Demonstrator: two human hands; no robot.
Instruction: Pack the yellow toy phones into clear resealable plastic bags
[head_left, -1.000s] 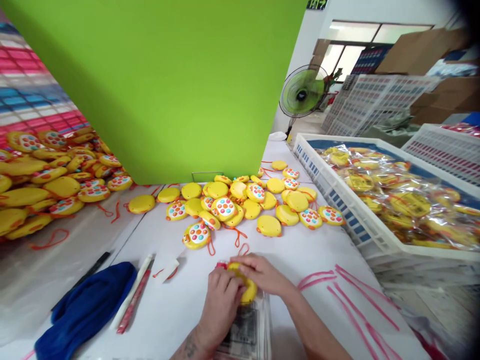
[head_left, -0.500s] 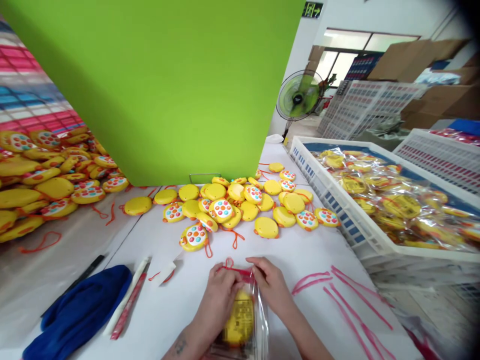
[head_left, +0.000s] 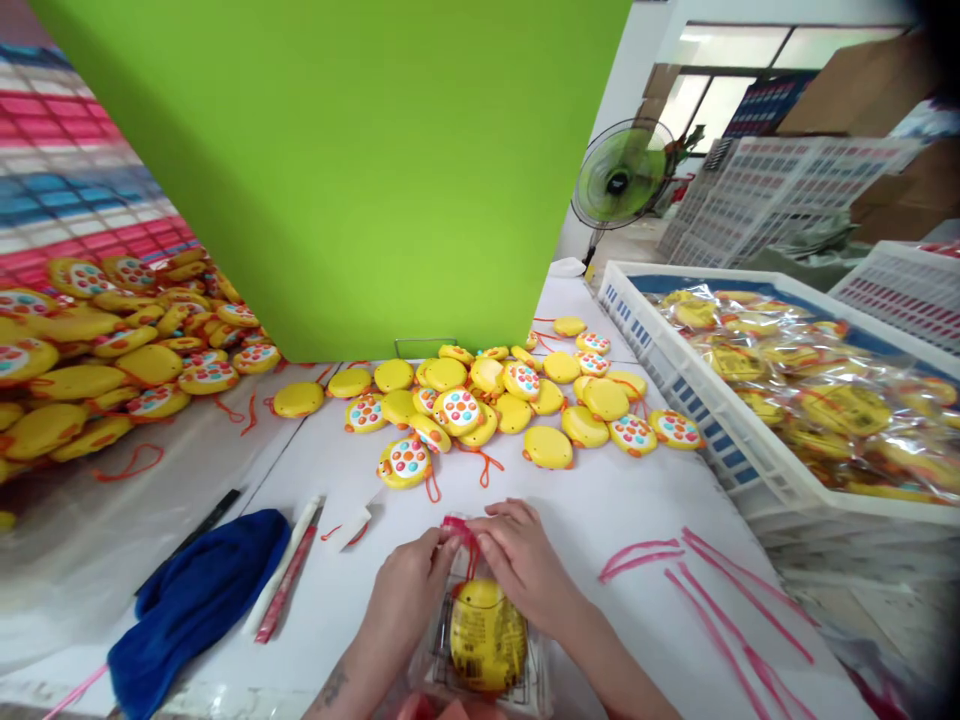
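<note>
A yellow round toy [head_left: 487, 635] lies inside a clear plastic bag [head_left: 457, 670] on the white table, its printed back facing up. My left hand [head_left: 409, 590] and my right hand [head_left: 521, 560] meet at the bag's mouth, both pinching the gathered plastic. A red cord [head_left: 461, 533] runs up from the toy through the fingers of both hands. Above them lies a pile of loose yellow toys with coloured buttons [head_left: 457, 412] and red cords, out of reach of my fingers.
A white crate of bagged toys [head_left: 750, 400] stands to the right. Pink cords [head_left: 739, 610] lie on the table at right. A blue cloth [head_left: 195, 590], a red-and-white tube [head_left: 285, 570] and a black marker [head_left: 199, 530] lie left. A large heap of toys [head_left: 112, 370] sits far left.
The toy has gone from my hands into the bag. My hands have moved up to the bag's mouth and come closer together, with the red cord now gathered between them.
</note>
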